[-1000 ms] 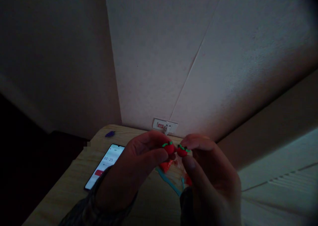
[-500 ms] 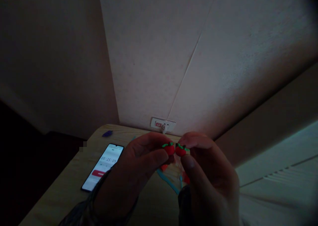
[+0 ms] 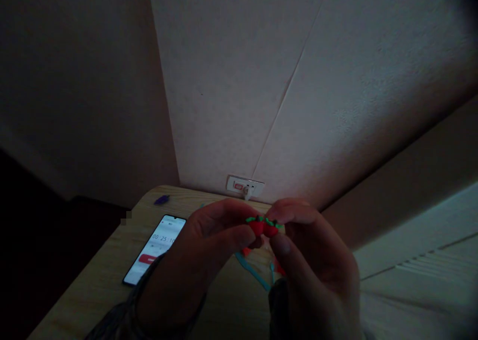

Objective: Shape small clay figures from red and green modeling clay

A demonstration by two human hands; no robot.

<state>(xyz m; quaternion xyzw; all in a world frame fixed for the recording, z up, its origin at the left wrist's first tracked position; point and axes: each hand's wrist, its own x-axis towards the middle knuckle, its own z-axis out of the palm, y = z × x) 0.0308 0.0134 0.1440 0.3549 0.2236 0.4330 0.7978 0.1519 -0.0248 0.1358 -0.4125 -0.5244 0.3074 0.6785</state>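
Between the fingertips of my left hand point(image 3: 209, 245) is a small red clay fruit point(image 3: 256, 227) with green leaf strips and a dark stem on top. My right hand point(image 3: 317, 255) pinches a matching red clay fruit point(image 3: 271, 230), also with green and a dark stem. The two fruits touch side by side above the table. Below my hands lie a light blue tool point(image 3: 252, 273) and red pieces point(image 3: 279, 267), partly hidden by my fingers and wrist.
A lit phone point(image 3: 153, 250) with a running timer lies on the wooden table point(image 3: 93, 280), left of my hands. A small purple item point(image 3: 162, 199) sits near the back left corner. A wall socket point(image 3: 245, 186) with a plug is behind the table.
The two red fruits, slightly apart before, have come together and now touch. The right fruit has moved a little left and tilted. The phone's timer has advanced.
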